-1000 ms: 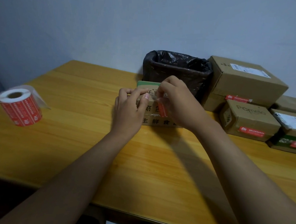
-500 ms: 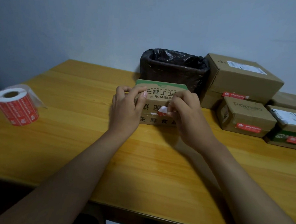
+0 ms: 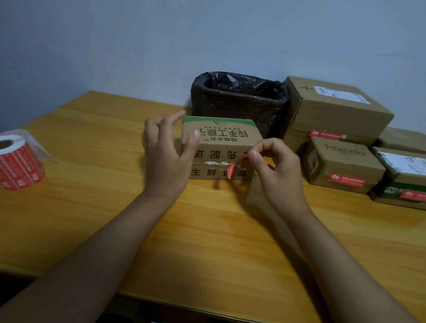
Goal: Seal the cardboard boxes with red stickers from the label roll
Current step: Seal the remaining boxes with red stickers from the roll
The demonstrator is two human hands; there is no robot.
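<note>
Pale wall [image 3: 115,35] stood behind a wooden table [image 3: 215,236], where a black-lined bin [image 3: 238,98] and a stack of stickered boxes [image 3: 338,134] sat at the back right. Mid-table lay the printed box [image 3: 218,146], with the label roll [image 3: 12,159] well apart at the left edge. Beside the box's left end the left hand [image 3: 164,158] hovered with fingers loosely spread, holding nothing, while the right hand [image 3: 276,170] pinched a red sticker [image 3: 232,168] between thumb and forefinger against the box's front seam.
</note>
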